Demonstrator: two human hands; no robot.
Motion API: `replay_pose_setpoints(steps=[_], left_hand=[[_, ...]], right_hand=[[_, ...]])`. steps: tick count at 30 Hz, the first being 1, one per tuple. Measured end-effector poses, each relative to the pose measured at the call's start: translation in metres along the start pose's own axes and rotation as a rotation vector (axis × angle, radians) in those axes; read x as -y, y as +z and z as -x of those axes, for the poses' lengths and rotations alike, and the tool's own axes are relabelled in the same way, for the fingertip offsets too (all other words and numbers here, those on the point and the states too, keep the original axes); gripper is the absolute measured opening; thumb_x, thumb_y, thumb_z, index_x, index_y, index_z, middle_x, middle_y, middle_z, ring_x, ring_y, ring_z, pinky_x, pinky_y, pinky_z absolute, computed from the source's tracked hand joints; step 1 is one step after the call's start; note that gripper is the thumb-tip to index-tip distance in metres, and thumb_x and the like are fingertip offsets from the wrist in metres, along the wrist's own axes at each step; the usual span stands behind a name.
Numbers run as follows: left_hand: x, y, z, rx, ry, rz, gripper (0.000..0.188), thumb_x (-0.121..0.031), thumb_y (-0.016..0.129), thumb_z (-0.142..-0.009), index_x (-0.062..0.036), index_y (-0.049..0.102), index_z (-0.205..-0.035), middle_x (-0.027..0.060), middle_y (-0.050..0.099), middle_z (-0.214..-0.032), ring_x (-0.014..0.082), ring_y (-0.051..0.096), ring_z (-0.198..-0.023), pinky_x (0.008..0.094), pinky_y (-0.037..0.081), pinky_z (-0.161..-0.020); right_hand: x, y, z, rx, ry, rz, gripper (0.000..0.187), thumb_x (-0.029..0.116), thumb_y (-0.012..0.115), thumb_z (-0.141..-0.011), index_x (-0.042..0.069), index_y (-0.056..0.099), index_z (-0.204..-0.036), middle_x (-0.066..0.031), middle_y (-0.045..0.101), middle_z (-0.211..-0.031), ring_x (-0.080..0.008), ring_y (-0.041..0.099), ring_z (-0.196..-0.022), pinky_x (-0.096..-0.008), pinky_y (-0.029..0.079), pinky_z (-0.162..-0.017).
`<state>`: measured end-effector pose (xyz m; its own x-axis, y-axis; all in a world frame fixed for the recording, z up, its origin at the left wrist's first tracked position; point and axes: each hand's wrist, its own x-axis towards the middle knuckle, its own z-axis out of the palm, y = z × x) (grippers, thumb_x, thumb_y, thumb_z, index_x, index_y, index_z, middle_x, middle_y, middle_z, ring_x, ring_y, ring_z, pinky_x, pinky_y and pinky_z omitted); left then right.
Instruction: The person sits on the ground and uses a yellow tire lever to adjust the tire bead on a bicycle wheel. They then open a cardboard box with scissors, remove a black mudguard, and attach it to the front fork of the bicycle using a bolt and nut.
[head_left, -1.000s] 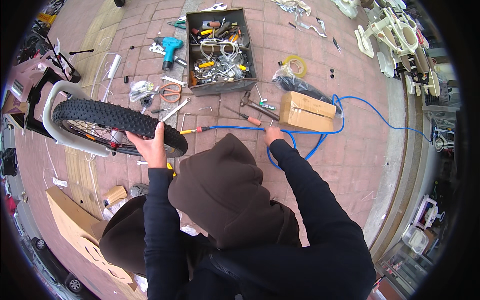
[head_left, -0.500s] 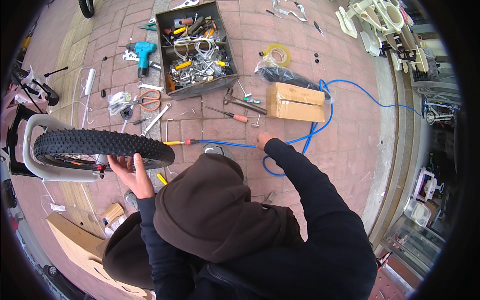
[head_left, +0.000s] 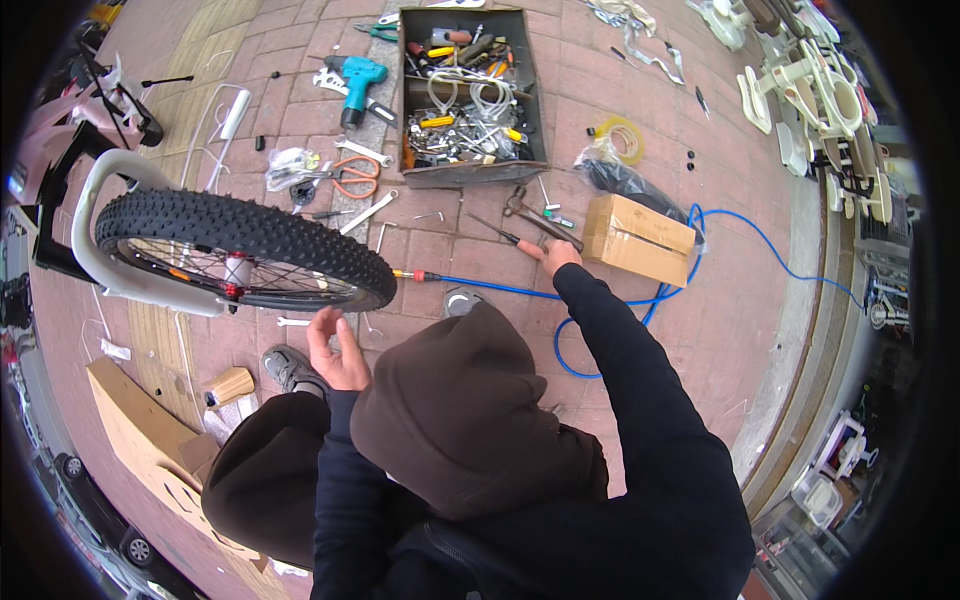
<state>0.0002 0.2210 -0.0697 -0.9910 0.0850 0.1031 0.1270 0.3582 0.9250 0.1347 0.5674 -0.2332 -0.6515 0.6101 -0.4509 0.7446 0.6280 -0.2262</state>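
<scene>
My right hand (head_left: 560, 256) has its fingers closed at the end of a screwdriver's orange-red handle (head_left: 529, 249). The screwdriver still lies on the paving, its thin shaft toward the upper left. A hammer (head_left: 541, 218) rests just beyond it. On the left, my left hand (head_left: 337, 352) is open and holds nothing, thumb and fingers apart. It is just below the knobby black tyre (head_left: 250, 228) of a bicycle wheel, apart from the rubber. The wheel sits in a white fork (head_left: 85, 235), its red-ended hub (head_left: 237, 270) showing.
A metal toolbox (head_left: 475, 175) full of tools stands ahead, beside a teal cordless drill (head_left: 357, 85). Scissors (head_left: 357, 177) and a wrench (head_left: 369, 213) lie nearer. A blue air hose (head_left: 500, 288) runs past a cardboard box (head_left: 640, 240). Tape (head_left: 622, 140) lies behind.
My left hand has come off the wheel and drawn back toward me. My right hand has reached forward from near the blue hose to the screwdriver's handle. The view has shifted left.
</scene>
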Motion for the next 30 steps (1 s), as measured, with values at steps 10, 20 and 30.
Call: replay_pose_setpoints(steps=[10,20,30], left_hand=[[0.148,0.003,0.089,0.207,-0.619,-0.183,0.016,-0.014,0.061,-0.081,0.0005,0.059,-0.088,0.0048,0.060,-0.073,0.0102,0.056,-0.067,0.0227,0.044,-0.062],[0.178,-0.003,0.103,0.288,-0.967,-0.028,0.012,-0.015,0.056,-0.081,-0.0026,0.057,-0.083,0.0027,0.057,-0.068,0.0089,0.052,-0.056,0.0229,0.040,-0.048],[0.141,0.001,0.089,0.403,-1.055,0.080,0.015,-0.017,0.057,-0.084,-0.0033,0.057,-0.089,0.0029,0.060,-0.073,0.0097,0.055,-0.062,0.0231,0.043,-0.054]], right_hand=[[0.080,0.023,-0.011,0.058,-0.160,-0.262,0.018,0.021,0.063,-0.075,0.008,0.065,-0.086,-0.0132,0.065,-0.083,-0.0290,0.063,-0.084,-0.0383,0.047,-0.071],[0.133,-0.019,-0.071,0.500,0.519,-1.913,0.026,0.007,0.042,-0.088,-0.002,0.041,-0.112,-0.0209,0.050,-0.119,-0.0324,0.052,-0.105,-0.0420,0.047,-0.083],[0.148,-0.057,-0.120,0.601,0.631,-2.119,0.028,0.002,0.042,-0.079,-0.014,0.039,-0.101,-0.0266,0.049,-0.103,-0.0328,0.054,-0.090,-0.0426,0.049,-0.081]])
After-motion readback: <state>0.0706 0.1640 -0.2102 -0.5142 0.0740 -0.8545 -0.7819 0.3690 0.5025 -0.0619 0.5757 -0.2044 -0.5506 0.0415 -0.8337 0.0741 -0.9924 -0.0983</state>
